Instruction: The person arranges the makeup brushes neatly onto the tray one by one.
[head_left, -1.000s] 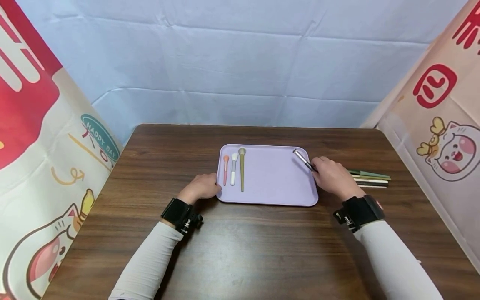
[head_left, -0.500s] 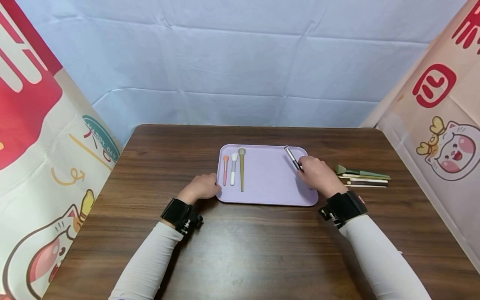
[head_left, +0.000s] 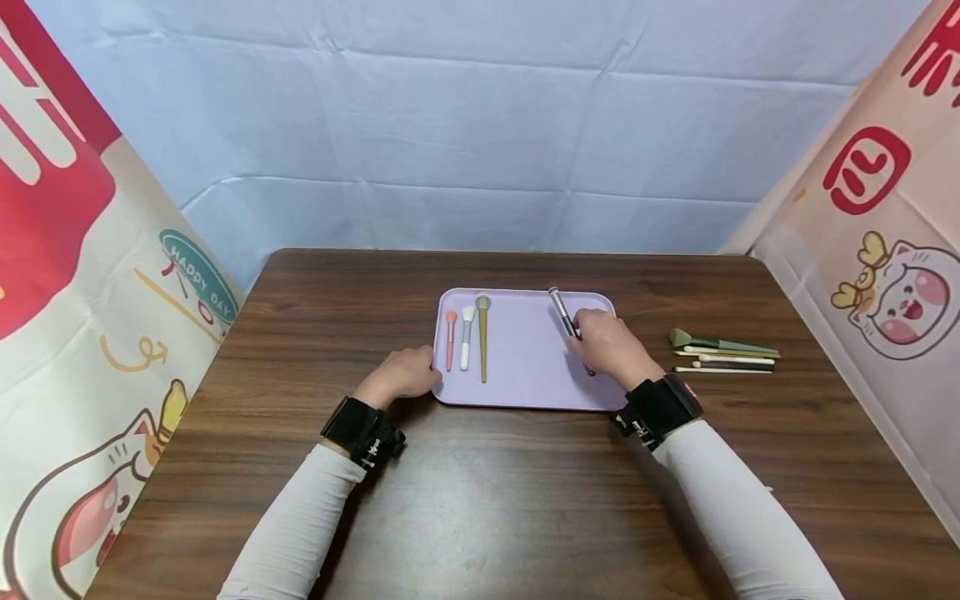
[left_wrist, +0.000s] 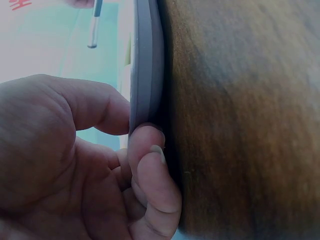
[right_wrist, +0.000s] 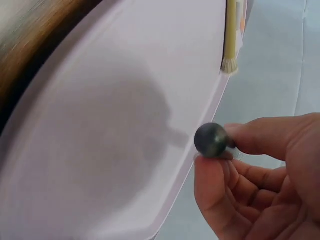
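A lilac tray (head_left: 525, 392) lies on the wooden table, and my left hand (head_left: 402, 373) pinches its left rim; in the left wrist view, fingers (left_wrist: 159, 185) are curled at the rim (left_wrist: 145, 75). Over the right half of the tray, my right hand (head_left: 611, 348) holds a dark-handled makeup brush (head_left: 560, 308) with a silvery upper part, tilted. The right wrist view shows its dark round handle end (right_wrist: 210, 140) between thumb and fingers. Three brushes stand side by side at the tray's left: a coral brush (head_left: 450, 342), a white-and-grey brush (head_left: 466, 340) and an olive brush (head_left: 483, 342).
Right of the tray, several more makeup brushes (head_left: 725, 354) lie together on the table (head_left: 480, 500), a green one at the back. A pale blue cloth (head_left: 465, 125) hangs behind, with printed sheets at both sides.
My right hand has moved left with the makeup brush, from the tray's right edge to further over it, uncovering the brushes at the right. The left hand stays at the rim.
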